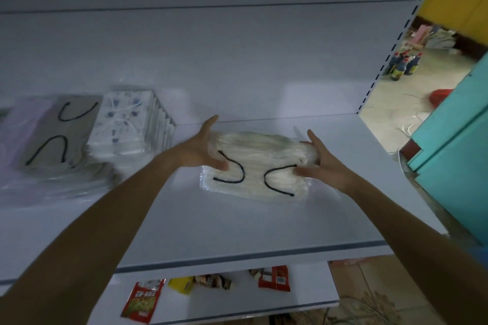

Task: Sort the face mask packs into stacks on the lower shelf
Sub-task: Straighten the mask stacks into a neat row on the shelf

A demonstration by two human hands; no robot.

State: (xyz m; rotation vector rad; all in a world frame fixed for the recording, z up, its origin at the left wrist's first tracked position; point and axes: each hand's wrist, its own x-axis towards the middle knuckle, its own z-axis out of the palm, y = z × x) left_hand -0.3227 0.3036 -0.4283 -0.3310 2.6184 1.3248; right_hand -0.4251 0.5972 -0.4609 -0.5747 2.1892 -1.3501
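Head view: our left hand [208, 149] and right hand [326, 165], fingers straight, press the sides of the cream mask packs [260, 163] on the white shelf [237, 232]. The bags look slippery (clear plastic), so we think a crooked push could spill them. Writing on the red packet [144, 301] is too blurry

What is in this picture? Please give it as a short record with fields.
place: white shelf
left hand: presses the left side of the cream stack, fingers straight
right hand: presses its right side, thumb on top
cream stack: mask packs with black loops, lying on the shelf
to the left: patterned stack, grey stack, lilac packs
below: snack packets on the next shelf down
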